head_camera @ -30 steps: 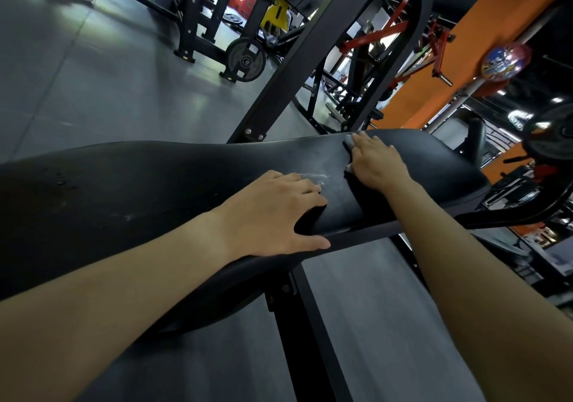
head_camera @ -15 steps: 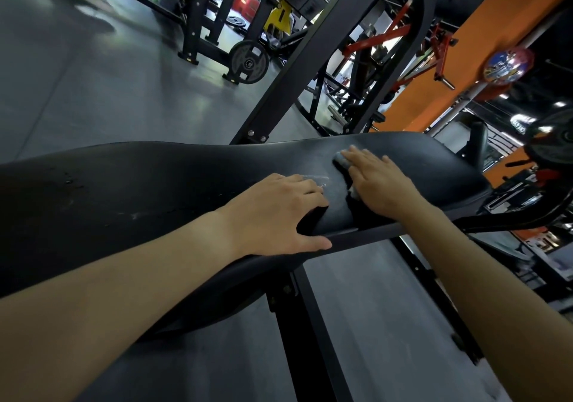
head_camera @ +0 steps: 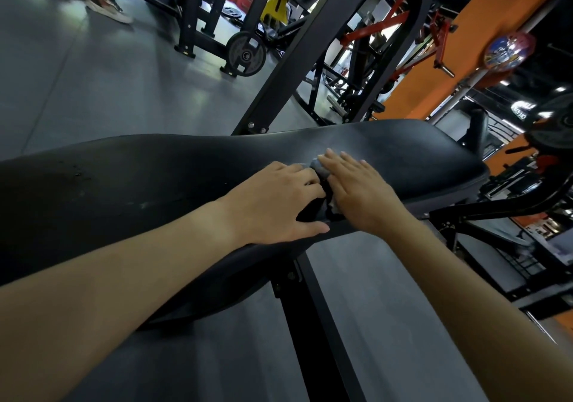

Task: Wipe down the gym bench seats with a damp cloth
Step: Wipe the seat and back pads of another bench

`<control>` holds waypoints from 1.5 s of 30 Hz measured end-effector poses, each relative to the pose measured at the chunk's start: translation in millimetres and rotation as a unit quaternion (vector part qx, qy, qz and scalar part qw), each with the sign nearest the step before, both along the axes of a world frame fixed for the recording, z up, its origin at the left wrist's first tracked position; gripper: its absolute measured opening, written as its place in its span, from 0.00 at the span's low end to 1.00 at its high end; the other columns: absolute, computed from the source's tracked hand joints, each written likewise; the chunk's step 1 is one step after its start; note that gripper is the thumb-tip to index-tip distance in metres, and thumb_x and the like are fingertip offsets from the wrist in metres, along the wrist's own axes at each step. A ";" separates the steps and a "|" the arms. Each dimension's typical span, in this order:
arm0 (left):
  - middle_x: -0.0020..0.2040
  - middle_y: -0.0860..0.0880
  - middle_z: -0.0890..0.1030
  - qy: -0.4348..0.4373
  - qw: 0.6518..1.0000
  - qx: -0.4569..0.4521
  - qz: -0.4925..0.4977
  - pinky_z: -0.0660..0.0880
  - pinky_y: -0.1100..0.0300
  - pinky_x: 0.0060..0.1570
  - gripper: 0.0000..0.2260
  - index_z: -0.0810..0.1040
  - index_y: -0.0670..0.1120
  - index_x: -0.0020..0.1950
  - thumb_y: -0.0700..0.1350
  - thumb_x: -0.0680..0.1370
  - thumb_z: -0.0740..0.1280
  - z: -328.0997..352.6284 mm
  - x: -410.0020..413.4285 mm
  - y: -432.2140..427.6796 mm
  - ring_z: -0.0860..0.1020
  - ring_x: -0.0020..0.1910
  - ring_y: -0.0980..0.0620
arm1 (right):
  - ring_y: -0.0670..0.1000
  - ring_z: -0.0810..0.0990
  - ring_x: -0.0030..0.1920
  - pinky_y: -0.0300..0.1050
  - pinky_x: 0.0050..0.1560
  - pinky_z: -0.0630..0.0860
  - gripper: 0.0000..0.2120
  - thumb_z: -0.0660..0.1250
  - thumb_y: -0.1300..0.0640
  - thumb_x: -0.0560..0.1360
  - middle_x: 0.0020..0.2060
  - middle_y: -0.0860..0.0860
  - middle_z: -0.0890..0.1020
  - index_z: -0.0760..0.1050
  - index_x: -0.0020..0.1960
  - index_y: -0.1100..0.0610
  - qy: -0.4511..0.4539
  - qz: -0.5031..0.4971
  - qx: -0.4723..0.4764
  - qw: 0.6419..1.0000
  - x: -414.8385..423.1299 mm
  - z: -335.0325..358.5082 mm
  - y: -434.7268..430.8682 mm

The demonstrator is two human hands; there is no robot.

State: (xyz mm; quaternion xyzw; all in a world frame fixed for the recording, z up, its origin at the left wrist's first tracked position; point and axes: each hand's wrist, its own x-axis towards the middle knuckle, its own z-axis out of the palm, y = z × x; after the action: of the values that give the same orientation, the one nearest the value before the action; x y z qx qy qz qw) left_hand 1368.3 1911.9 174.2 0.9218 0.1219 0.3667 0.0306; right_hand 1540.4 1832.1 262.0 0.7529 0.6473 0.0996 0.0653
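A long black padded gym bench (head_camera: 130, 178) stretches from the left edge to the right, on a black steel post. My left hand (head_camera: 276, 203) rests on its near edge, fingers on top and thumb along the side. Right beside it, my right hand (head_camera: 356, 190) lies flat with straight fingers and presses a grey cloth (head_camera: 321, 168) onto the pad. Only a crumpled corner of the cloth shows by my fingers; the rest is hidden under my palm.
A slanted black rack upright (head_camera: 313, 44) rises just behind the bench. A weight plate (head_camera: 246, 54) stands on a rack at the back. A person's feet (head_camera: 105, 4) are at the top left. An orange wall (head_camera: 483, 38) and more machines fill the right. Grey floor lies all round.
My right hand has slid the cloth leftward along the pad, from the far right part to right beside my left hand. My left hand has stayed put.
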 end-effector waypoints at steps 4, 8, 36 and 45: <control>0.65 0.53 0.78 0.011 1.000 0.026 0.008 0.72 0.51 0.66 0.28 0.78 0.52 0.68 0.69 0.80 0.57 -3.4 -10.3 -0.4 0.75 0.64 0.53 | 0.51 0.53 0.82 0.58 0.80 0.48 0.27 0.55 0.53 0.84 0.82 0.48 0.55 0.56 0.82 0.48 -0.037 -0.065 0.006 0.997 27.6 17.2 13.2; 0.64 0.53 0.78 0.017 0.999 0.032 0.013 0.73 0.50 0.65 0.28 0.79 0.52 0.67 0.69 0.80 0.58 -7.3 -25.7 3.1 0.76 0.62 0.52 | 0.58 0.56 0.80 0.62 0.79 0.51 0.24 0.51 0.56 0.84 0.81 0.54 0.58 0.60 0.80 0.53 -0.034 -0.138 0.069 0.987 35.4 16.6 26.9; 0.56 0.56 0.81 0.015 1.000 0.008 0.018 0.77 0.54 0.53 0.29 0.82 0.51 0.61 0.73 0.76 0.61 -7.8 -42.0 8.4 0.78 0.51 0.55 | 0.53 0.48 0.82 0.55 0.81 0.47 0.26 0.48 0.52 0.85 0.83 0.50 0.53 0.51 0.83 0.52 -0.019 0.024 -0.017 0.999 -51.4 -31.5 -6.1; 0.64 0.55 0.80 0.044 0.999 -0.008 0.012 0.75 0.52 0.60 0.32 0.80 0.53 0.66 0.74 0.76 0.58 -6.7 -51.6 6.6 0.78 0.60 0.54 | 0.57 0.53 0.82 0.62 0.80 0.50 0.26 0.48 0.53 0.84 0.82 0.53 0.56 0.55 0.82 0.55 -0.037 -0.125 0.062 0.990 1.2 -4.6 22.2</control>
State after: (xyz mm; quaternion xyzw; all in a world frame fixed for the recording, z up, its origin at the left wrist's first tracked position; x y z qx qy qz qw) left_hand 1316.7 1918.5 167.5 0.9350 0.1374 0.3256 0.0278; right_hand 1541.5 1854.4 257.4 0.8264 0.5377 0.1580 0.0546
